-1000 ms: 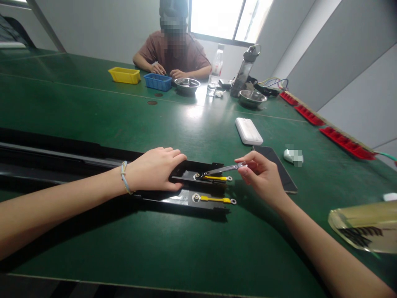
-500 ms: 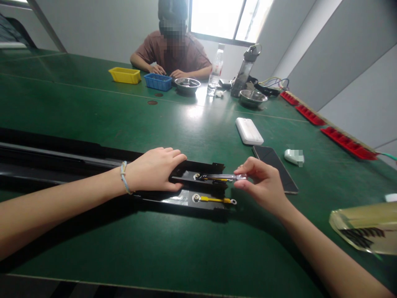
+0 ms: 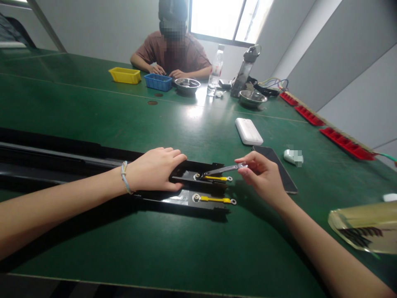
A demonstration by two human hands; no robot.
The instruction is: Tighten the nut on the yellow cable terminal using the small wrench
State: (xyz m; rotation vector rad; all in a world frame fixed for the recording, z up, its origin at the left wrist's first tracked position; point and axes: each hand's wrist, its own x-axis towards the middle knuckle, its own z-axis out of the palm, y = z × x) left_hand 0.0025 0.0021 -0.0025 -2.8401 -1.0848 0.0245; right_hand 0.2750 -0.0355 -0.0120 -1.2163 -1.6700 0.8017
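Seated at the near edge of the green table (image 3: 93, 120), you pressed your left hand (image 3: 155, 169) flat, fingers stretched out and gripping nothing, on the long black rail (image 3: 62, 159) that ran in from the table's left edge. Your right hand (image 3: 262, 176) pinched the end of a small silver wrench (image 3: 221, 169) between thumb and fingertips, the other fingers curled loosely. The wrench slanted down to the left, its far end sitting on a bolt (image 3: 197, 176) at the rail's right end. Just beside it lay a short yellow link (image 3: 217, 178); a second yellow link (image 3: 214, 199) lay on the rail's nearer strip, apart from the tool.

Near your right hand, toward the table's right side, a dark phone (image 3: 279, 169) lay flat, with a white case (image 3: 248, 130) just beyond it. A clear bag (image 3: 366, 225) rested at the right edge, where red strips (image 3: 341, 140) also ran along the rim.

At the far edge another person (image 3: 173, 54) sat with both hands on the table, behind a yellow bin (image 3: 124, 75), a blue bin (image 3: 158, 81) and a steel bowl (image 3: 187, 85). A water bottle (image 3: 216, 70) stood near a second steel bowl (image 3: 252, 98).
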